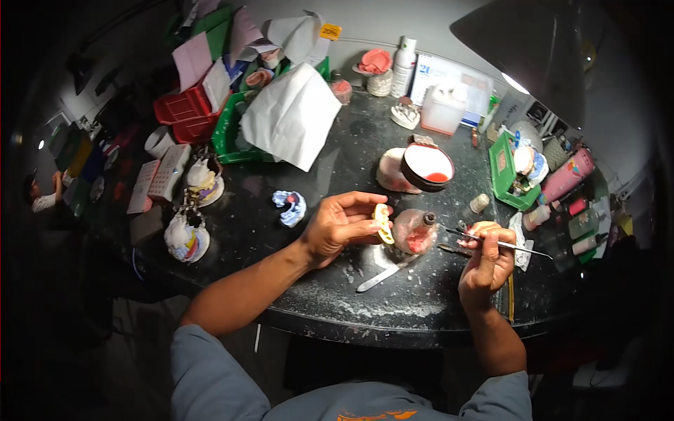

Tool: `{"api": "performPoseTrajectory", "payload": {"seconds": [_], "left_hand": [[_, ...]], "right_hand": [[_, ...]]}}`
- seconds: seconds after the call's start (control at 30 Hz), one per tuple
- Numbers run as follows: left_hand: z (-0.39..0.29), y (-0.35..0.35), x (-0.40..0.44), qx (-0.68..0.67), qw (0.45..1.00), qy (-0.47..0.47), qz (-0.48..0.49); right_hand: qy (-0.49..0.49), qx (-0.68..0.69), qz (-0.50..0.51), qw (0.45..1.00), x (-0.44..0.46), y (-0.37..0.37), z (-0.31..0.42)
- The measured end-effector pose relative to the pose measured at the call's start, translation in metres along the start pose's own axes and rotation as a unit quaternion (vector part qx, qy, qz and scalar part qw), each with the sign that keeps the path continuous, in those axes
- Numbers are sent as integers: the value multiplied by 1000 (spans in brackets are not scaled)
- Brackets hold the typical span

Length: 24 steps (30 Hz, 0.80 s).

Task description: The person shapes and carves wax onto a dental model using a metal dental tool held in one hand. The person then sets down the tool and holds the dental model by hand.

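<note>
My left hand [337, 228] is closed, thumb and fingers pinching a small yellow curved dental piece [382, 224]. In my right hand [486, 265] sits a thin metal dental carving tool [523, 248], gripped like a pen, its hooked end pointing right. Between the hands stands a round glass bottle [414, 235] with pink-red contents and a dark top. A spatula with a pale end [379, 278] lies in front of it on the dark bench. Left of my left hand rests a bluish-white dental model [289, 208].
Behind the bottle, a round dish [428, 163] has a white inside with red in it. Plaster models on articulators [188, 235] stand at left. A green bin [228, 133] under white paper is behind; another green tray [502, 168] is at right. A lamp [526, 56] hangs overhead.
</note>
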<state>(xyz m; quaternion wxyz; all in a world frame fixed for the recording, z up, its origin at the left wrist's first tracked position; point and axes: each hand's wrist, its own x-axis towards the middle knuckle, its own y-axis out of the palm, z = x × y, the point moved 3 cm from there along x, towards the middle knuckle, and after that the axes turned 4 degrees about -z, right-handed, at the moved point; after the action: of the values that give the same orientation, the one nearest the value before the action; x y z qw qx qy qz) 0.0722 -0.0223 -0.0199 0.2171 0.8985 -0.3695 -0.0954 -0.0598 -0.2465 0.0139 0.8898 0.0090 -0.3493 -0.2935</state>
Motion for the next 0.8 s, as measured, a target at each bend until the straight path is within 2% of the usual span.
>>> {"api": "performPoseTrajectory", "payload": {"seconds": [0.13,0.43,0.67,0.8], "left_hand": [[-1,2,-1,8,1000,9,0],[-2,9,-5,56,998,36,-9],[-7,23,-14,179,977,114,-39],[-6,26,-18,211,966,139,-50]], "right_hand": [[8,-10,-9,1000,-1,1,4],[-35,-18,48,998,-5,4,7],[-56,-48,54,996,-7,4,4],[-35,-13,41,998,-12,10,9]]}}
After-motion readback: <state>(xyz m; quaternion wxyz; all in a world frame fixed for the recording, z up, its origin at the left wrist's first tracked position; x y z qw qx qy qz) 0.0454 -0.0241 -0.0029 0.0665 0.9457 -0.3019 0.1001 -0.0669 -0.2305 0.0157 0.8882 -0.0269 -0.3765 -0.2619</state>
